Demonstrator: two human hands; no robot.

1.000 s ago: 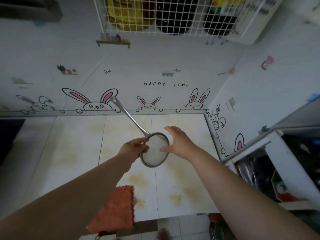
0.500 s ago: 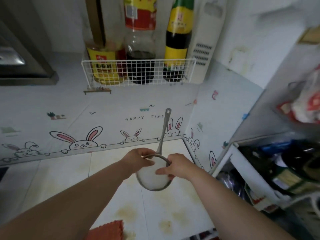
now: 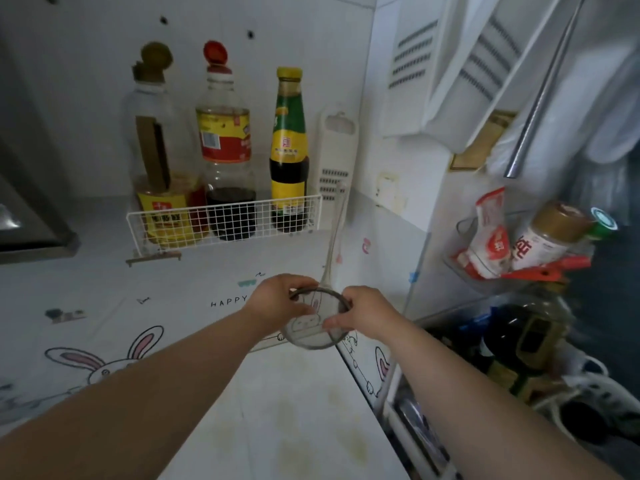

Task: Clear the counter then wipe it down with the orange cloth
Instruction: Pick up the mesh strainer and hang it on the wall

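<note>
A round metal mesh strainer (image 3: 313,327) with a long thin handle is held up over the back right corner of the stained white counter (image 3: 287,410). My left hand (image 3: 277,306) grips the left side of its rim and my right hand (image 3: 360,315) pinches the right side. The handle points almost straight up toward the wall rack. The orange cloth is out of view.
A white wire wall rack (image 3: 225,220) holds three bottles: an oil bottle (image 3: 162,157), a dark sauce bottle (image 3: 227,150) and a green-necked bottle (image 3: 289,150). A white grater (image 3: 336,157) hangs beside it. An open shelf unit (image 3: 519,271) with packets and jars stands at the right.
The view has tilted upward, so the rack and bottles now fill the top and the orange cloth has left the frame. The strainer has been raised, its handle swinging from left-leaning to upright.
</note>
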